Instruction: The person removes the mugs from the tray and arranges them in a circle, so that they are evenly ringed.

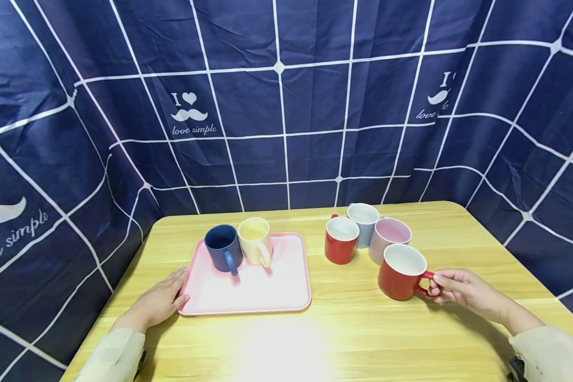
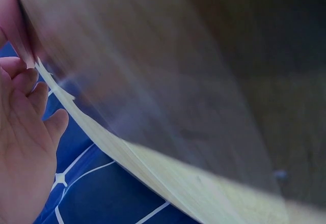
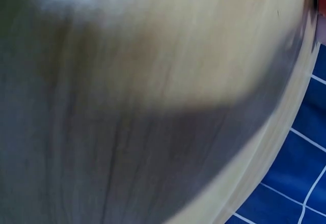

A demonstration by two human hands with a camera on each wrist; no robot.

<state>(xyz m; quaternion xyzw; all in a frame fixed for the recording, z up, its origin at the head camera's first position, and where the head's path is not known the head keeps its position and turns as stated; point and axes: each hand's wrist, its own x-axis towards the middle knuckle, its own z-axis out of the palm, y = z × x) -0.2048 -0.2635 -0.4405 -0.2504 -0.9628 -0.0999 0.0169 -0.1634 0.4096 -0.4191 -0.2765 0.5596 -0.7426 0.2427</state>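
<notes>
My right hand [image 1: 458, 291] pinches the handle of a large red mug [image 1: 398, 278] with a white inside, at the right of the table. In the right wrist view only a sliver of the red mug [image 3: 322, 0] shows at the top right edge. My left hand [image 1: 158, 298] touches the left edge of a pink tray [image 1: 267, 292], its fingers fairly straight. The left wrist view shows that hand [image 2: 23, 137] beside the tray's rim. On the tray stand a dark blue mug [image 1: 223, 252] and a cream mug [image 1: 253, 246], side by side, handles toward me.
Behind the held mug stand a smaller red mug [image 1: 341, 246], a light blue mug [image 1: 364, 225] and a pale pink mug [image 1: 379, 246], close together. They are on a wooden table [image 1: 348, 318], enclosed by a dark blue gridded curtain [image 1: 315, 106].
</notes>
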